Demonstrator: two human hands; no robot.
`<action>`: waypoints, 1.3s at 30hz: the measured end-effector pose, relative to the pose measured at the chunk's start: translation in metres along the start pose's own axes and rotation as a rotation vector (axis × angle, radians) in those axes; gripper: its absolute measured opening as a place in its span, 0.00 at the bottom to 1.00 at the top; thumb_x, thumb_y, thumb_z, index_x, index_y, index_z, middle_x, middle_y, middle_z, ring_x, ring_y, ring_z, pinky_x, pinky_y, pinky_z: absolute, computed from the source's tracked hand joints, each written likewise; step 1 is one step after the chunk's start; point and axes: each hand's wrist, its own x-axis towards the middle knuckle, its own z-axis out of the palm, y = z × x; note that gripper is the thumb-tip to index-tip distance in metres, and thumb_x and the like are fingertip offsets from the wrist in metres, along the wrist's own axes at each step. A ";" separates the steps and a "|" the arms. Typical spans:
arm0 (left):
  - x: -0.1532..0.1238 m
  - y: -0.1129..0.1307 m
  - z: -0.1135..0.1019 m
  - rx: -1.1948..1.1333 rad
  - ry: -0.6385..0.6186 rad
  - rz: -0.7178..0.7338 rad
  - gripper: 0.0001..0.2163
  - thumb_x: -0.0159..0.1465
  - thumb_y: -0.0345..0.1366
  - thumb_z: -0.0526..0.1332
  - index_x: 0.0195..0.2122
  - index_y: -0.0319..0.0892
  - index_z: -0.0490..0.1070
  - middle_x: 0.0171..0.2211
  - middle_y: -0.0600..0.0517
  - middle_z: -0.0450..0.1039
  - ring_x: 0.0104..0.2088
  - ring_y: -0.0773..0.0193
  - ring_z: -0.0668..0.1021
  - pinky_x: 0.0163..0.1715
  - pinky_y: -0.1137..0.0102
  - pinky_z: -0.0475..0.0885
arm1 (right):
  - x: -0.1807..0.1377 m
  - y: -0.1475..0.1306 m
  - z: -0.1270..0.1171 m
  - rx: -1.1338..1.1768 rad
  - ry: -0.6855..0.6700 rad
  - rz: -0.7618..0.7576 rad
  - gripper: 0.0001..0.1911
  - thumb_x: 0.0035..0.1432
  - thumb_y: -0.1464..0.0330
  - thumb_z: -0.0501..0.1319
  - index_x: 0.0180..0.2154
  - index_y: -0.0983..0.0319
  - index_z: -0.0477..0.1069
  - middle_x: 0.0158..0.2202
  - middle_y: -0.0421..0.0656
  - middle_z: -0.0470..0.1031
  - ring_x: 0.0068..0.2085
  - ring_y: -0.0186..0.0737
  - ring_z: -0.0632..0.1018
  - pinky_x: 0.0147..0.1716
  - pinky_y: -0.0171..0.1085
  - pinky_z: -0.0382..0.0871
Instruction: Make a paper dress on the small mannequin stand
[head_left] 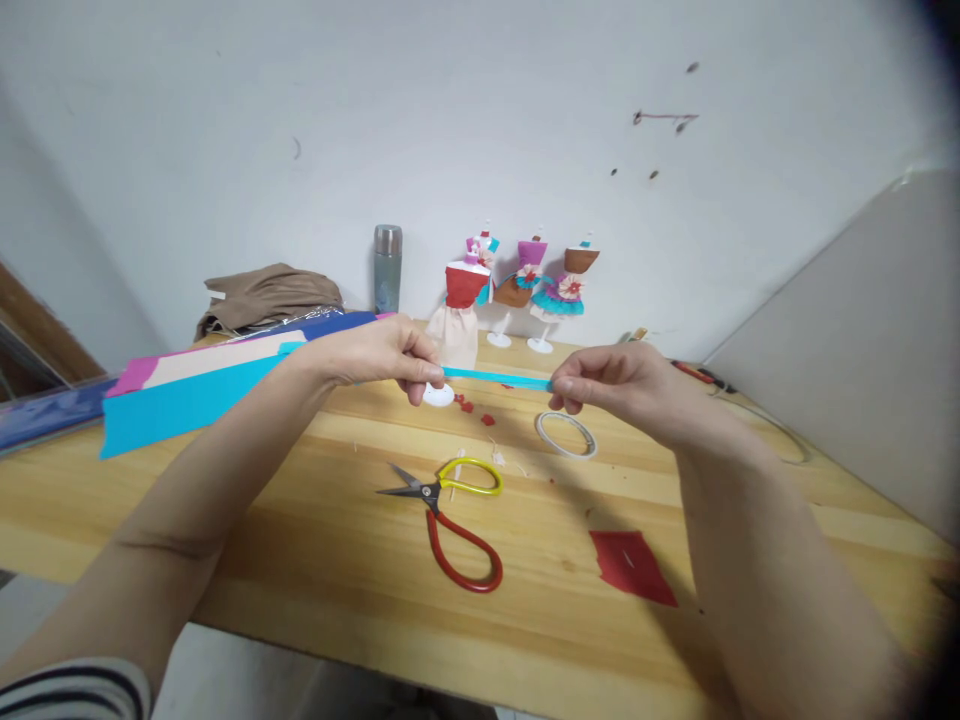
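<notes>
A narrow bright blue strip [496, 378] is stretched level above the table between my two hands. My left hand [397, 358] pinches its left end between thumb and fingers, and my right hand [611, 388] pinches the right end. Below the strip lie scissors [427, 492] with spread blades, one yellow handle and one red handle. Beneath my right hand rests a white ring [566, 436], which looks like a roll of tape. Behind the strip stands a small dress form [466, 285] with a red top and pale skirt.
More dressed mini forms [531, 262] stand by the wall beside a steel flask [387, 268]. Blue, pink and cream sheets [187, 400] lie at left, near brown cloth [270, 295]. A red fabric piece [634, 568] and red scraps [487, 420] lie on the wooden table [300, 580].
</notes>
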 end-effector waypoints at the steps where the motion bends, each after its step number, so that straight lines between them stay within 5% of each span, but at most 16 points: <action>1: 0.000 -0.001 -0.002 0.007 -0.003 -0.003 0.08 0.58 0.37 0.67 0.31 0.38 0.82 0.25 0.50 0.79 0.32 0.65 0.81 0.37 0.73 0.73 | 0.000 0.001 -0.001 -0.001 -0.005 0.000 0.19 0.52 0.51 0.65 0.22 0.58 0.71 0.24 0.42 0.77 0.31 0.42 0.78 0.37 0.43 0.73; 16: 0.007 -0.030 -0.023 -0.027 0.047 -0.038 0.07 0.56 0.38 0.68 0.29 0.39 0.81 0.22 0.51 0.78 0.31 0.64 0.81 0.38 0.73 0.74 | 0.010 0.033 -0.014 -0.059 0.061 0.047 0.24 0.50 0.45 0.65 0.25 0.59 0.74 0.26 0.44 0.78 0.32 0.43 0.78 0.38 0.44 0.71; 20: 0.009 -0.019 -0.006 -0.084 0.055 -0.023 0.06 0.57 0.35 0.66 0.25 0.38 0.79 0.21 0.50 0.77 0.32 0.65 0.81 0.35 0.74 0.73 | 0.013 0.034 -0.005 -0.172 0.306 0.032 0.18 0.51 0.49 0.65 0.32 0.57 0.77 0.37 0.47 0.82 0.40 0.52 0.80 0.43 0.52 0.72; 23: 0.014 -0.011 0.014 -0.142 0.049 -0.007 0.08 0.58 0.33 0.64 0.23 0.38 0.78 0.20 0.51 0.77 0.29 0.67 0.79 0.34 0.74 0.73 | 0.013 0.021 0.012 -0.151 0.453 -0.114 0.14 0.54 0.54 0.64 0.37 0.55 0.78 0.44 0.48 0.82 0.48 0.55 0.79 0.52 0.55 0.69; 27: 0.019 -0.006 0.035 -0.172 -0.060 0.033 0.08 0.59 0.35 0.64 0.26 0.37 0.78 0.20 0.53 0.75 0.25 0.70 0.76 0.32 0.75 0.72 | 0.011 0.001 0.043 0.056 0.226 -0.154 0.20 0.55 0.50 0.62 0.39 0.58 0.79 0.44 0.48 0.82 0.47 0.52 0.80 0.49 0.51 0.71; 30: 0.020 -0.004 0.042 -0.159 -0.109 0.091 0.12 0.59 0.37 0.64 0.21 0.37 0.75 0.19 0.53 0.74 0.23 0.72 0.74 0.29 0.76 0.69 | 0.013 -0.003 0.059 0.169 0.009 -0.099 0.20 0.52 0.49 0.64 0.31 0.60 0.78 0.33 0.45 0.81 0.35 0.44 0.79 0.38 0.43 0.72; 33: 0.018 -0.003 0.040 -0.180 -0.099 0.081 0.11 0.58 0.38 0.66 0.22 0.37 0.76 0.19 0.53 0.74 0.23 0.72 0.74 0.28 0.76 0.69 | 0.015 -0.002 0.061 0.231 -0.024 -0.041 0.18 0.48 0.52 0.68 0.25 0.60 0.73 0.23 0.40 0.74 0.26 0.36 0.72 0.29 0.37 0.66; 39: 0.012 -0.002 0.024 -0.234 -0.023 0.078 0.11 0.57 0.40 0.69 0.24 0.37 0.77 0.20 0.51 0.76 0.25 0.70 0.77 0.32 0.75 0.73 | 0.013 -0.002 0.048 0.325 -0.022 -0.002 0.16 0.46 0.55 0.70 0.24 0.60 0.73 0.22 0.39 0.73 0.26 0.34 0.72 0.29 0.36 0.67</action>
